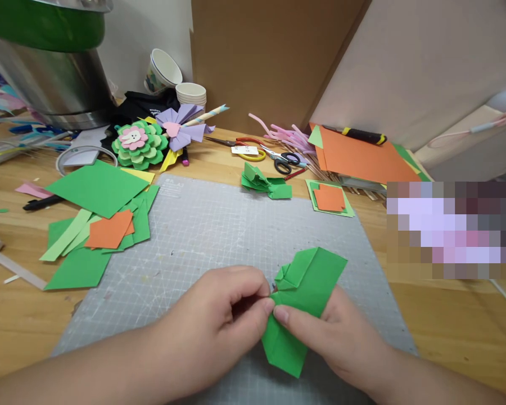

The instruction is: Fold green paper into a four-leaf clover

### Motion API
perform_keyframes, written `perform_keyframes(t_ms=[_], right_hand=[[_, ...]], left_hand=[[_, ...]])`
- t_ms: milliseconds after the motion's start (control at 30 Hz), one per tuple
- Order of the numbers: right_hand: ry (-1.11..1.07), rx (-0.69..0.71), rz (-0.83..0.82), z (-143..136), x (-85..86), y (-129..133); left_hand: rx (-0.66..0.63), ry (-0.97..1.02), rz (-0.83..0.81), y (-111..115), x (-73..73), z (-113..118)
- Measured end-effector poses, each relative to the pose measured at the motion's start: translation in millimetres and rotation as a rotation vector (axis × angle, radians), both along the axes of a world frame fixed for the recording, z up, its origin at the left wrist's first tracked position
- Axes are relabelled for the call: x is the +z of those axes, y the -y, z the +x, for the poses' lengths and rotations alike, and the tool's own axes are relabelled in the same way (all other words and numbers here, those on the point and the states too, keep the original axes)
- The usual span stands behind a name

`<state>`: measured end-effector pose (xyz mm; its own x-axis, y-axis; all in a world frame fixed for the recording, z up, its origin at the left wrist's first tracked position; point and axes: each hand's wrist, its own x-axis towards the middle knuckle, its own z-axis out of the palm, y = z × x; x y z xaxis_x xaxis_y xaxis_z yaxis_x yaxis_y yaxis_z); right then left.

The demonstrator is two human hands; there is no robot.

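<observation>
A green folded paper (306, 281) with creased flaps is held in the air over the grey cutting mat (194, 225). My left hand (236, 315) pinches its left edge between thumb and index finger. On the paper's right side, my right hand (341, 332) grips it, thumb in front and the other fingers hidden behind. The two thumb tips almost meet near the paper's middle. Another folded green paper piece (266, 183) lies at the mat's far edge.
Loose green sheets (99, 188) and orange pieces (109, 229) lie at left. Scissors (282, 160), pink pipe cleaners (289, 138), small squares (329, 198) and a large orange sheet (362, 154) are behind. Paper flowers (139, 143), cups (191, 93) and a metal pot (63, 79) stand back left.
</observation>
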<state>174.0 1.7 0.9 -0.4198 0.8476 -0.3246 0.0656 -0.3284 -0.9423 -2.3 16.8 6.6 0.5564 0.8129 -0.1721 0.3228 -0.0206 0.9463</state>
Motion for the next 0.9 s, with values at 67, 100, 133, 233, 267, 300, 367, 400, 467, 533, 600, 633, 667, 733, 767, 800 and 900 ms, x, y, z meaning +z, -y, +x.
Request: perform_keyframes(t_ms=[67, 100, 133, 233, 267, 300, 367, 400, 467, 533, 600, 633, 667, 733, 767, 800, 900], right_hand=[[-0.035, 0.017, -0.006, -0.4, 1.4, -0.5], [-0.051, 0.02, -0.01, -0.5, 1.9, -0.6], [-0.066, 0.02, -0.016, -0.5, 2.1, -0.7], [-0.106, -0.014, -0.056, 0.5, 1.2, 0.0], [-0.124, -0.03, -0.076, 1.1, 0.5, 0.3], [-0.144, -0.045, -0.093, 1.7, -0.2, 0.6], [-0.169, -0.063, -0.119, 3.0, -1.6, 0.8], [-0.169, -0.068, -0.123, 3.4, -2.1, 0.9], [-0.144, -0.07, -0.116, 3.2, -2.1, 0.8], [-0.124, -0.046, -0.105, 1.8, -1.0, 0.6], [-0.128, 0.004, -0.094, -0.2, 0.4, 0.5], [-0.134, 0.024, -0.087, -1.0, 1.0, 0.4], [-0.141, 0.034, -0.08, -1.5, 1.2, 0.3], [-0.151, 0.016, -0.079, -1.4, 0.7, 0.2], [-0.155, -0.009, -0.088, -1.0, 0.0, 0.4], [-0.156, -0.039, -0.099, -0.4, -0.8, 0.8], [-0.136, -0.118, -0.115, 0.9, -3.5, 2.9]], left_hand=[[-0.031, 0.032, -0.061, 1.3, 0.5, 0.2], [-0.035, 0.057, -0.097, 2.3, 0.7, 0.3], [-0.03, 0.083, -0.13, 3.3, 0.8, 0.5], [-0.007, 0.185, -0.241, 5.4, 0.3, 0.9], [0.001, 0.222, -0.28, 5.4, -0.1, 0.9], [0.009, 0.26, -0.312, 4.9, -0.5, 0.9], [0.021, 0.303, -0.342, 3.3, -1.4, 0.5], [0.022, 0.3, -0.333, 2.4, -1.7, 0.3], [0.006, 0.255, -0.28, 1.2, -2.1, 0.0], [-0.018, 0.196, -0.219, 1.2, -2.0, -0.1], [-0.041, 0.169, -0.173, 2.2, -1.6, 0.2], [-0.045, 0.164, -0.172, 2.7, -1.5, 0.5], [-0.041, 0.165, -0.185, 3.1, -1.5, 0.7], [-0.019, 0.186, -0.254, 3.1, -1.9, 1.3], [-0.006, 0.2, -0.299, 2.7, -2.2, 1.6], [0.005, 0.214, -0.334, 2.2, -2.5, 1.8], [0.024, 0.238, -0.345, 1.6, -2.8, 3.0]])
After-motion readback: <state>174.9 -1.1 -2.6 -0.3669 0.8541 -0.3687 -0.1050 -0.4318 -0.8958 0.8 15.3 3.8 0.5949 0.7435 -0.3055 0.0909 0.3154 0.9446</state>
